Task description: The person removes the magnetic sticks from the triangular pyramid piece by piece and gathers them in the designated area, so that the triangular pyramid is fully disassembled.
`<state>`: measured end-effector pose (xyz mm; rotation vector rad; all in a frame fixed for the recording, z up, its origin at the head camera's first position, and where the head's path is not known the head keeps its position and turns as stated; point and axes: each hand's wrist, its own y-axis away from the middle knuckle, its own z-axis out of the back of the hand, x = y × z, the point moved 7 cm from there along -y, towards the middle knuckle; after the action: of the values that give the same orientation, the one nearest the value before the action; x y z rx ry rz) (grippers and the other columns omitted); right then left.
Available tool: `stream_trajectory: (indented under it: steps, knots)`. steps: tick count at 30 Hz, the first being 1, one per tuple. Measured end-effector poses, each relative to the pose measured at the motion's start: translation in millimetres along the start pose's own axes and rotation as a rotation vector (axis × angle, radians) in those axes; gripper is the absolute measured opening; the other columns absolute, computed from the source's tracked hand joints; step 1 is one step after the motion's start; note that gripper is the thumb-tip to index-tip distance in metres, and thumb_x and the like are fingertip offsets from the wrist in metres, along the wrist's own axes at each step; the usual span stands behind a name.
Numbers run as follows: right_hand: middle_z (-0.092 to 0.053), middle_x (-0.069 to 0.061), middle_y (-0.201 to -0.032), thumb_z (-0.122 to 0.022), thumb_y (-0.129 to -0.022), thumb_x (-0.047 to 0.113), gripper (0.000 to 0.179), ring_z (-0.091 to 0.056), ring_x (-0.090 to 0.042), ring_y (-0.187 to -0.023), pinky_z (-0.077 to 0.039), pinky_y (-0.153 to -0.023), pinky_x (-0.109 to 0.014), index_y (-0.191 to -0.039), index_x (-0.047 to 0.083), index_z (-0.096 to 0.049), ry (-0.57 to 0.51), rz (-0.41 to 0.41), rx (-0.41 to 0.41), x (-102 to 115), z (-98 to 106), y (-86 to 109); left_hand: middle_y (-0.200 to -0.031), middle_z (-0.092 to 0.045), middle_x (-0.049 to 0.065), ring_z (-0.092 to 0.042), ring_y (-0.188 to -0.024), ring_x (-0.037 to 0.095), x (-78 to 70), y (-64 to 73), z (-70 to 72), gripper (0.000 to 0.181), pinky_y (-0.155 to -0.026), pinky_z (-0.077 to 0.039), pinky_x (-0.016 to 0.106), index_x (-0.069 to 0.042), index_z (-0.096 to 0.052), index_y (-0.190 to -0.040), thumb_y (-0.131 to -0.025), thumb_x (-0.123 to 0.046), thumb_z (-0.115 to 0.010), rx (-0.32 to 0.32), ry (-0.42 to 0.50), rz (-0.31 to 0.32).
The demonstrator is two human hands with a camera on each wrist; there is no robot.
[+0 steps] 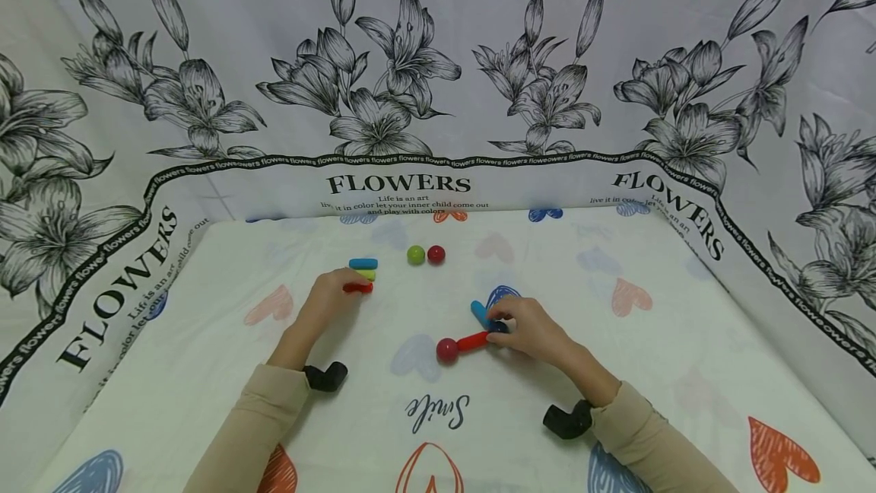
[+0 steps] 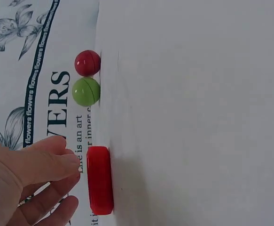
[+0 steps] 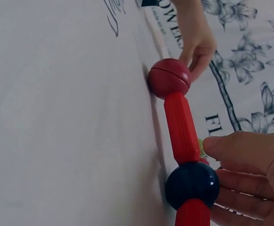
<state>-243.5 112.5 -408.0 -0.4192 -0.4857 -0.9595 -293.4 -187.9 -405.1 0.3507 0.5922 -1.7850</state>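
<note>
On the left, my left hand [image 1: 335, 291] reaches over a red stick [image 2: 100, 181], its loosely bent fingers beside the stick in the left wrist view. A yellow-green stick [image 1: 367, 275] and a blue stick [image 1: 363, 263] lie just beyond. My right hand [image 1: 530, 328] has thumb and fingers around a dark blue ball [image 3: 192, 187]. Joined to this ball is a red stick [image 3: 181, 127] ending in a dark red ball [image 3: 169, 78]. Another red stick [image 3: 193, 214] extends from the ball's near side in the right wrist view. A second blue stick [image 1: 480, 314] angles away from the ball.
A green ball [image 1: 416, 255] and a red ball [image 1: 436, 254] sit side by side toward the back of the cloth-covered table [image 1: 342, 432]. A flower-printed curtain [image 1: 438, 82] hangs behind. Black wrist devices [image 1: 569, 420] extend inward from both sleeves.
</note>
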Motion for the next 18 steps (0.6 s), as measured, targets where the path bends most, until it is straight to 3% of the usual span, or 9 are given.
stream_trajectory:
  steps: [3, 6, 10, 18]
  knots:
    - [-0.072, -0.006, -0.096, -0.076, -0.081, 0.013, 0.02, -0.065, -0.019, -0.09, -0.058, -0.085, -0.036, -0.099, 0.006, -0.071, -0.003, 0.052, -0.001, 5, 0, -0.8, -0.106, -0.072, 0.02, -0.066, -0.105, 0.036, -8.8, 6.6, -2.6, 0.02, -0.095, -0.053, 0.049, 0.002, -0.073, -0.098, -0.081, 0.01, -0.065, -0.017, 0.028, -0.068]
    - [-0.073, -0.006, -0.096, -0.076, -0.081, 0.013, 0.021, -0.064, -0.018, -0.089, -0.058, -0.084, -0.032, -0.1, 0.005, -0.071, -0.002, 0.096, 0.004, 9, -2, -1.0, -0.106, -0.071, 0.019, -0.066, -0.102, 0.035, -16.7, 13.6, -8.4, 0.021, -0.09, -0.055, 0.048, 0.001, -0.072, -0.101, -0.081, 0.008, -0.067, 0.011, 0.053, -0.088]
    - [-0.072, -0.006, -0.099, -0.075, -0.082, 0.014, 0.023, -0.062, -0.015, -0.088, -0.057, -0.084, -0.029, -0.104, 0.006, -0.071, 0.027, 0.12, 0.032, 13, -5, -0.9, -0.106, -0.072, 0.014, -0.066, -0.098, 0.03, -24.6, 20.7, -18.2, 0.022, -0.088, -0.056, 0.045, -0.002, -0.071, -0.106, -0.084, -0.001, -0.068, 0.077, 0.082, -0.063]
    - [-0.072, -0.004, -0.106, -0.074, -0.084, 0.017, 0.026, -0.063, -0.016, -0.097, -0.057, -0.091, -0.035, -0.108, 0.009, -0.071, 0.052, 0.12, 0.072, 16, -15, -2.7, -0.107, -0.073, 0.008, -0.066, -0.099, 0.022, -47.8, 33.9, -39.2, 0.022, -0.092, -0.056, 0.042, -0.005, -0.069, -0.111, -0.089, -0.008, -0.065, 0.189, 0.144, -0.029]
